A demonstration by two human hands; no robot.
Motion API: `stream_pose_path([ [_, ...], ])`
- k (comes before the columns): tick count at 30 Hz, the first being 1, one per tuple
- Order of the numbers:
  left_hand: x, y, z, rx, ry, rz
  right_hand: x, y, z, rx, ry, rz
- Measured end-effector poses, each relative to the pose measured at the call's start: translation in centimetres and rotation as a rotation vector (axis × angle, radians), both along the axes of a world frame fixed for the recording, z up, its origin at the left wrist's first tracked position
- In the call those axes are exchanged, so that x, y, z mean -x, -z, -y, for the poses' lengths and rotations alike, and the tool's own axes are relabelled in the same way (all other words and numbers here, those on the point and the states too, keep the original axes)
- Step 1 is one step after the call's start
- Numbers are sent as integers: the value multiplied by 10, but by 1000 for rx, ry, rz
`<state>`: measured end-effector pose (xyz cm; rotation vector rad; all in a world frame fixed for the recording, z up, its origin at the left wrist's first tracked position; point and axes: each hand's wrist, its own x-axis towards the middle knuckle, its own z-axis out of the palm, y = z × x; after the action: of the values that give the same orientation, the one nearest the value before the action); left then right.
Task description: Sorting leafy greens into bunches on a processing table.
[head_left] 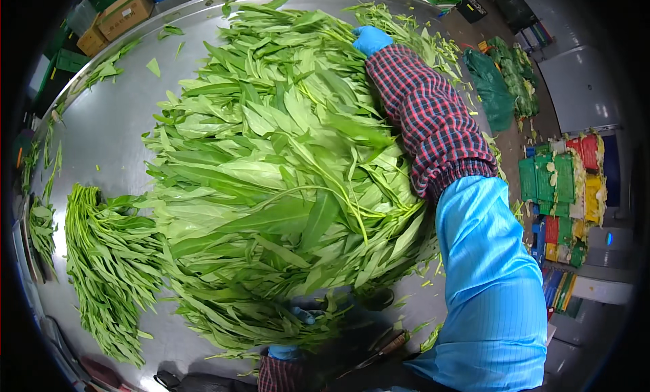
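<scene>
A large heap of long-leaved greens (271, 155) covers much of the steel table (118, 121), with a separate bundle (108, 270) at the left. My right hand (371, 41), in a blue glove below a checked sleeve, has its fingers curled into the greens at the heap's far edge. Low in the view my left hand (302, 316), also gloved, is partly buried under leaves, its fingers bent around a bunch of them. A knife with a wooden handle (393, 344) lies near the front edge, right of that hand.
Cardboard boxes (122, 13) and green crates (68, 61) stand beyond the table's raised rim at upper left. On the right, beside the table, are a green bag (491, 91), stacked colourful crates (552, 182) and floor strewn with leaf scraps. Loose leaves lie along the left rim.
</scene>
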<state>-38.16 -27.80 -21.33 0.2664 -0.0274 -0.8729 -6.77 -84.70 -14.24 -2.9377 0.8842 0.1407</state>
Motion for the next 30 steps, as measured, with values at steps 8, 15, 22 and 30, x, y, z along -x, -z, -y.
stream_pose_path([
  [8, 8, 25, -13, -65, 21, 64, 14, -65, -28, 354, 104, 247],
  [15, 14, 20, -22, -69, 70, -35, 46, -210, -123, 214, 73, 542],
  [22, 10, 29, -31, -152, 305, -269, 150, -300, -235, -534, -299, 665],
  [30, 47, -59, -30, -115, 160, -439, 373, -144, -391, -1667, 303, -142],
])
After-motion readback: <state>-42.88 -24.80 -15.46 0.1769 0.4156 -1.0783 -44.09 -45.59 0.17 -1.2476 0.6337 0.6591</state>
